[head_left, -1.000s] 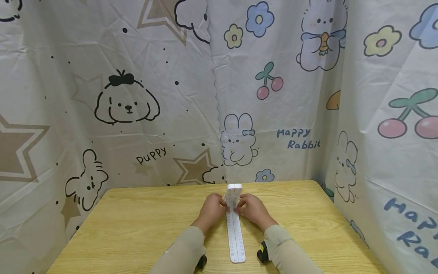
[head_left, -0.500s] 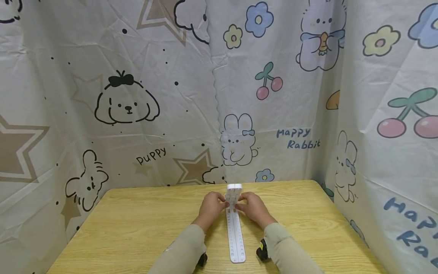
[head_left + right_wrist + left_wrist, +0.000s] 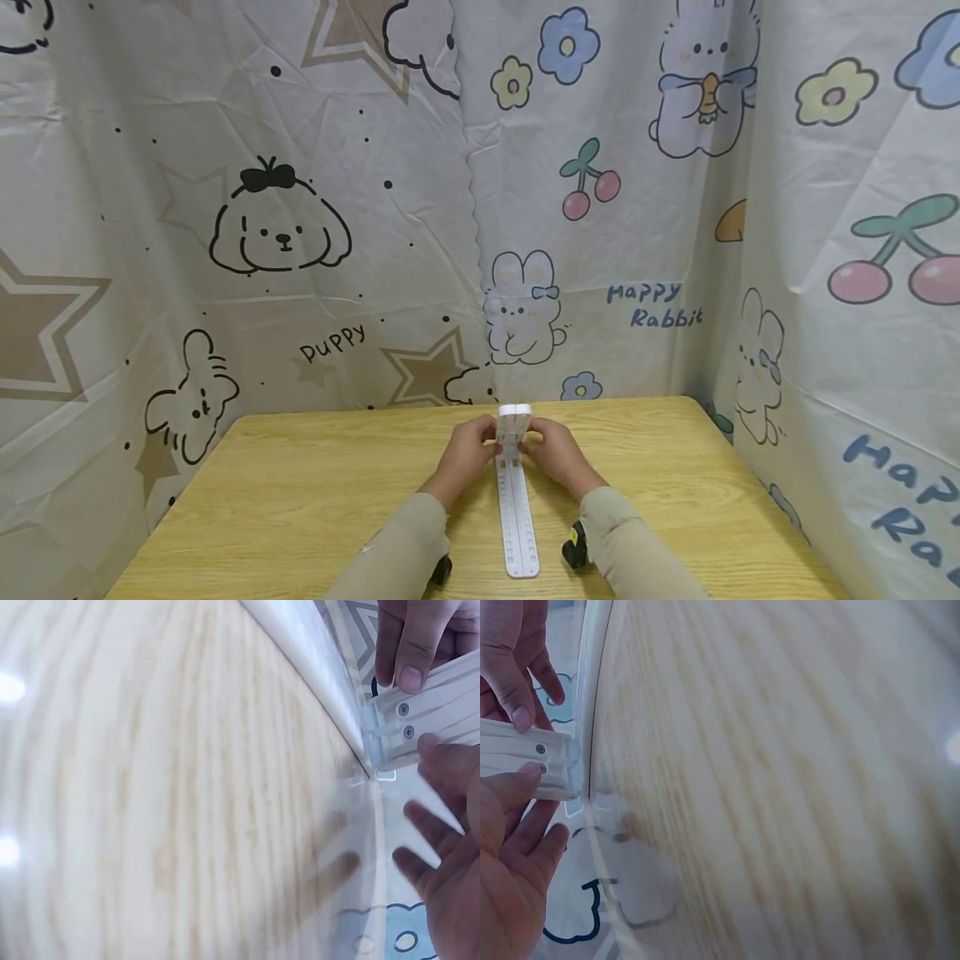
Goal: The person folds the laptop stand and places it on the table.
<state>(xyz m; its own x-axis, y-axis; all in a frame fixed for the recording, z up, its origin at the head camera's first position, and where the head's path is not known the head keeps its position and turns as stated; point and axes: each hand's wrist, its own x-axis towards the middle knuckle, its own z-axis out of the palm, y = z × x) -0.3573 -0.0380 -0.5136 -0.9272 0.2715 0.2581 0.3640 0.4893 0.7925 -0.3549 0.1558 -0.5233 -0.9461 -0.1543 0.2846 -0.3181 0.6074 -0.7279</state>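
A white plastic folding stand (image 3: 516,517) stands on the wooden table, its long slotted strip lying toward me and a ribbed upright part raised at the far end. My left hand (image 3: 468,447) pinches the upright part low on its left side, and my right hand (image 3: 557,450) pinches it on the right. Seen from the left wrist, both thumbs press the face of the upright part (image 3: 553,754) close to two small screws, with other fingers spread behind it. The right wrist view shows the same hold, just above the hinge (image 3: 373,739).
The pale wooden table (image 3: 315,492) reaches back to a printed curtain (image 3: 420,275) with puppies, rabbits and stars. Another curtain (image 3: 862,358) hangs along the right side. Black wrist devices (image 3: 575,546) sit below both beige sleeves (image 3: 626,533).
Both thumbs have slid slightly upward on the upright part, and two small slots below them now show. The stand stays in place on the table.
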